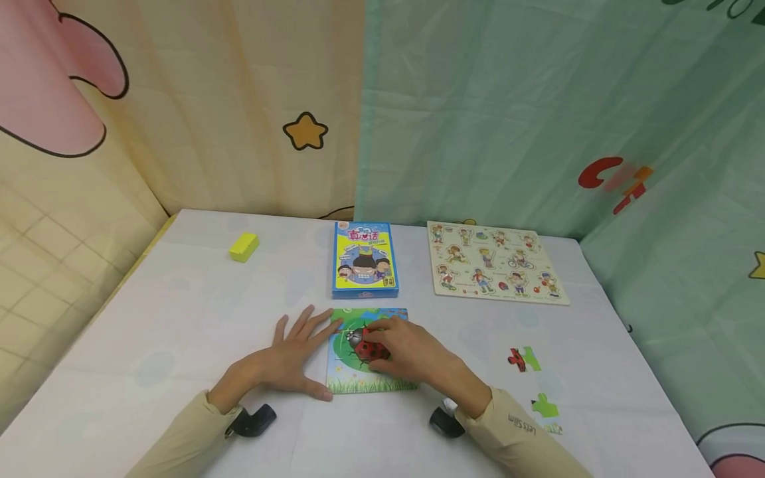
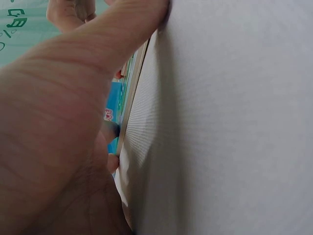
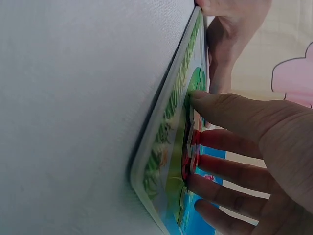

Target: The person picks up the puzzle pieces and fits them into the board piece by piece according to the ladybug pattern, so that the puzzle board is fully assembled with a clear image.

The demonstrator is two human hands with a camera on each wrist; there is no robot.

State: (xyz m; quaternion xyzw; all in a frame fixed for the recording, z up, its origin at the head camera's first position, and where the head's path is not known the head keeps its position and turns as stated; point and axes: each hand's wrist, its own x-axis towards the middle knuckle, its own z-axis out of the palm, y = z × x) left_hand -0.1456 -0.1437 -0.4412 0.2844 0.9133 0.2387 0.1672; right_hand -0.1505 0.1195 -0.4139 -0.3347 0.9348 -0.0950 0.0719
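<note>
A ladybug jigsaw board (image 1: 358, 385) with a grass border lies flat on the white table. My left hand (image 1: 293, 358) is spread at its left edge, the fingertips on the upper left corner and the thumb by the lower left. Over the middle of the board, my right hand (image 1: 409, 348) pinches a red ladybug puzzle piece (image 3: 191, 122) between thumb and fingers. That piece sits slightly raised and tilted, partly hidden by the fingers. Loose on the table to the right are a red and green puzzle piece (image 1: 524, 359) and a green piece (image 1: 545, 406), partly covered by the right sleeve.
Behind the board stands a blue and yellow card box (image 1: 364, 262). A wooden peg puzzle with children figures (image 1: 472, 262) lies at the back right. Toward the back left is a yellow block (image 1: 244, 247). Printed curtains (image 1: 478, 119) hang behind the table (image 1: 149, 318).
</note>
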